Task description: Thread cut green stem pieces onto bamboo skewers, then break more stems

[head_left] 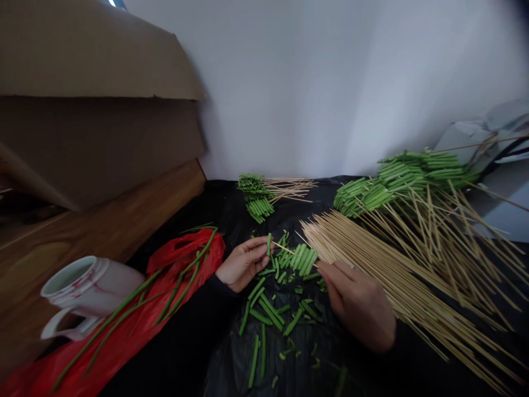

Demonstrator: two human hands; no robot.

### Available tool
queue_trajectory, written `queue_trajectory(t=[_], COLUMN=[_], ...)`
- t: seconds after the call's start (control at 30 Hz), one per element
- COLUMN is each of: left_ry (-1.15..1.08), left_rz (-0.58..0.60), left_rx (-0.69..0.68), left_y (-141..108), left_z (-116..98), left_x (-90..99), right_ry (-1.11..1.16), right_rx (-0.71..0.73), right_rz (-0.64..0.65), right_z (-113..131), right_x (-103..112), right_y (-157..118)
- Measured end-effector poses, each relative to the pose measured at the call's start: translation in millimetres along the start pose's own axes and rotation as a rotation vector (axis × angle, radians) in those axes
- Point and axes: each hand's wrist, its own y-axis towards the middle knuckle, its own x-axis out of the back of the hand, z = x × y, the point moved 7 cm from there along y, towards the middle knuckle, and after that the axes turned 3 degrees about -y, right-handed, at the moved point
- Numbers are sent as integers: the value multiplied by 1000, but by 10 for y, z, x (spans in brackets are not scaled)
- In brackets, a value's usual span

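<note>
My left hand [246,263] pinches a short piece of green bean [269,244] between thumb and fingers. A thin wooden skewer [284,248] has its tip at that piece. Several cut green bean pieces [303,259] sit side by side along the skewer. At the skewer's other end, my right hand [359,300] is closed around it, and most of the shaft is hidden by the fingers. Loose cut bean pieces [270,311] lie scattered on the black plastic sheet [231,353] below and between my hands.
Bare skewers [397,264] lie in a large pile at right. Behind them are stacked filled bean skewers [413,176]; a smaller stack [256,196] lies by the wall. At left are long beans [182,286] on a red plastic bag [165,259], a tilted white mug [95,286] and a cardboard box [103,127].
</note>
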Motion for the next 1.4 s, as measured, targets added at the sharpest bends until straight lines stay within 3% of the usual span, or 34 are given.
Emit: queue_trajectory(t=[0.7,1.3,1.4], left_ry=[31,294,223], left_rz=[-46,-82,-82], left_rx=[-95,-232,-181], left_y=[-8,-42,-45], left_z=[-62,-139,-119], left_x=[-7,10,6], right_ry=[-18,-32,-12], right_rx=[6,6,-2], right_rz=[50,71,66], right_z=[5,37,32], right_x=[-36,-59,-58], right_y=[-8,-31,-31])
